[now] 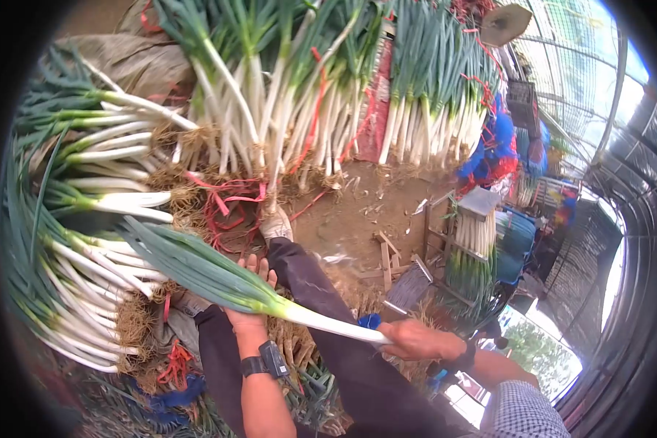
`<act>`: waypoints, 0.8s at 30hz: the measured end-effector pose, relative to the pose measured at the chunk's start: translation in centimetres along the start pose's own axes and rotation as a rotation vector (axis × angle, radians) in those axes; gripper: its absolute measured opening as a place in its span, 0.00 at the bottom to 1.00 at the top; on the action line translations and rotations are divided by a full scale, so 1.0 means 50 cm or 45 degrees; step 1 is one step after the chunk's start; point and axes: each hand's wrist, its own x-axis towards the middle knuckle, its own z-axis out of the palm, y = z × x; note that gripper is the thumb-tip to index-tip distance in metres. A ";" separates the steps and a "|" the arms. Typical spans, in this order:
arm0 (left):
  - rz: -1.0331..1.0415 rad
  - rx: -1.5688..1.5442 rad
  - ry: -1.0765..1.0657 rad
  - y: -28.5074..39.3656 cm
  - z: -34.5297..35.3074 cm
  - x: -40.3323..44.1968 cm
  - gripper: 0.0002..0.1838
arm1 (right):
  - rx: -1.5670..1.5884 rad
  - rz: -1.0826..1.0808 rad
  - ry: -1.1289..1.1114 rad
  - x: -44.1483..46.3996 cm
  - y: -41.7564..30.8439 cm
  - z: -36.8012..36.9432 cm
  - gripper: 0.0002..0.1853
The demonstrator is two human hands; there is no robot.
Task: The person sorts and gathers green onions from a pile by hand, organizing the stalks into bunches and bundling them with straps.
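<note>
A single long green onion (270,299) stretches diagonally over the person's lap, its leafy green end up to the left and its white shaft down to the right. The right hand (420,340) is closed around the white end, covering its tip; the left hand (244,318) lies beneath the leaves, palm up, fingers extended rather than curled around them. The onion looks light; its shaft is probably firm and a little slick, and its leaves are likely floppy and easily creased or torn. The white shaft seems the soundest place to grasp, with an open palm supporting the greens. Under it are dark trousers (321,306). Just beyond the knees, a tangle of red string (230,208) lies near a pale shoe (276,225). To the left is a pile of loose onions (98,292), roots facing inward; ahead, rows of onions (292,102) spread across the ground.
</note>
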 end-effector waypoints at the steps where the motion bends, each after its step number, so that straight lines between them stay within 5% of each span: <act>1: -0.007 -0.106 0.030 -0.019 0.022 -0.002 0.33 | 0.103 0.053 0.019 -0.024 0.029 0.023 0.14; 4: -0.049 0.024 -0.094 -0.085 0.093 0.015 0.31 | 0.345 0.186 0.073 -0.064 0.123 0.087 0.15; 6: 0.120 0.244 0.354 -0.167 0.222 0.030 0.27 | 0.439 0.273 0.085 -0.075 0.173 0.120 0.20; 12: -0.129 0.904 -0.437 -0.438 0.479 0.140 0.27 | 1.019 0.356 0.659 -0.073 0.270 0.174 0.22; 15: 0.233 1.509 -0.784 -0.542 0.606 0.205 0.29 | 0.907 0.511 0.951 -0.057 0.240 -0.018 0.19; 17: 0.614 1.855 -0.737 -0.583 0.606 0.185 0.29 | 0.601 0.468 0.955 -0.008 0.340 -0.120 0.20; 18: 0.764 1.993 -0.720 -0.566 0.579 0.180 0.29 | 0.442 0.163 1.213 0.014 0.362 -0.135 0.18; 20: 0.440 2.012 -0.627 -0.463 0.509 0.148 0.29 | 0.977 0.125 1.304 0.132 0.561 -0.204 0.23; 22: 0.235 2.047 -0.397 -0.383 0.423 0.108 0.28 | 0.240 0.586 1.341 0.182 0.671 -0.295 0.27; 24: 0.101 2.058 0.044 -0.272 0.293 0.051 0.24 | 0.079 0.578 1.560 0.242 0.662 -0.303 0.27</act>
